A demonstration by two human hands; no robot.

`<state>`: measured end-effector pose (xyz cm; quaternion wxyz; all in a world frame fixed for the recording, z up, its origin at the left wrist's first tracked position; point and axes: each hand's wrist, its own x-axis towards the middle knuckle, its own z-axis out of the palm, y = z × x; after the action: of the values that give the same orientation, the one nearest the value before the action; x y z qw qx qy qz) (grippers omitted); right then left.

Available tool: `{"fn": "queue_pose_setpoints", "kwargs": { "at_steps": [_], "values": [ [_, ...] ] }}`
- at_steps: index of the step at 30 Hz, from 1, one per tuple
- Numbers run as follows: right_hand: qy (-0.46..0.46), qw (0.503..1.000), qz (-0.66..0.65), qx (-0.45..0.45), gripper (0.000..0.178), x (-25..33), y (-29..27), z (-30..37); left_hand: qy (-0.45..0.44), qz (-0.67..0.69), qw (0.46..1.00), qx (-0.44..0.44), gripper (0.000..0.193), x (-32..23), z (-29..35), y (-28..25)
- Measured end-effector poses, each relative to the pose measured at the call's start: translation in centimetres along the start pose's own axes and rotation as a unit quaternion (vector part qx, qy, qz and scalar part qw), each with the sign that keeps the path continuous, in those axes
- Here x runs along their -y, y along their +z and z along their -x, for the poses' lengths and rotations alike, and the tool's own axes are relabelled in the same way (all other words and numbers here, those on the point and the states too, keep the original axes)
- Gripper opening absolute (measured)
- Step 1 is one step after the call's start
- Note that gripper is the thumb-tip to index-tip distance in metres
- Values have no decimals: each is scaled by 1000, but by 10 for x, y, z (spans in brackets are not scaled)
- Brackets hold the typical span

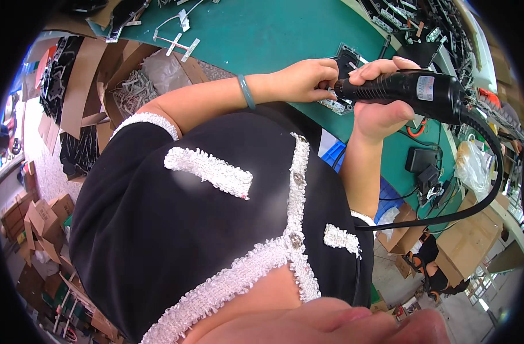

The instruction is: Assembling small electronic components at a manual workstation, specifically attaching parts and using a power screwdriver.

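My right hand is wrapped round a black corded electric screwdriver, fingers over the top and thumb along the near side. The tool lies almost level, its ribbed nose pointing left. A thick black cable curves down from its back end. My left hand, with a blue-green bangle on the wrist, is closed with curled fingertips right at the screwdriver's nose. What those fingers pinch, if anything, is hidden. Beneath both hands sits a black plastic housing with pale strips, partly covered by the hands and tool.
The green table carries wired white strips at the far left. Several black parts are piled at the far right. A black power adapter and a plastic bag lie at right. An open carton stands left of the table.
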<state>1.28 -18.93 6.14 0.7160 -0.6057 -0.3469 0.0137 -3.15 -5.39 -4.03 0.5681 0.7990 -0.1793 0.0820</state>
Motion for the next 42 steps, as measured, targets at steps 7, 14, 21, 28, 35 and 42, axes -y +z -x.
{"fn": "queue_pose_setpoints", "kwargs": {
  "at_steps": [7,14,21,28,35,42],
  "values": [
    [10,1000,3,-4,92,4,5,1,25,27,999,-12,26,-1,-1,1],
    [10,989,-145,-36,91,-1,-14,8,56,-43,997,13,21,-4,-3,0],
    [-102,962,-78,-242,84,34,-133,59,95,-95,986,-103,15,-44,-23,-87],
    [-90,929,130,-334,83,10,-151,104,236,-278,908,-205,18,-49,-163,-199],
    [-49,921,214,-321,75,-31,-160,134,48,-446,814,-369,27,-16,-261,-293],
    [8,924,185,-335,78,-44,-160,132,-84,-467,794,-380,32,102,-310,-366]
  ]
}}
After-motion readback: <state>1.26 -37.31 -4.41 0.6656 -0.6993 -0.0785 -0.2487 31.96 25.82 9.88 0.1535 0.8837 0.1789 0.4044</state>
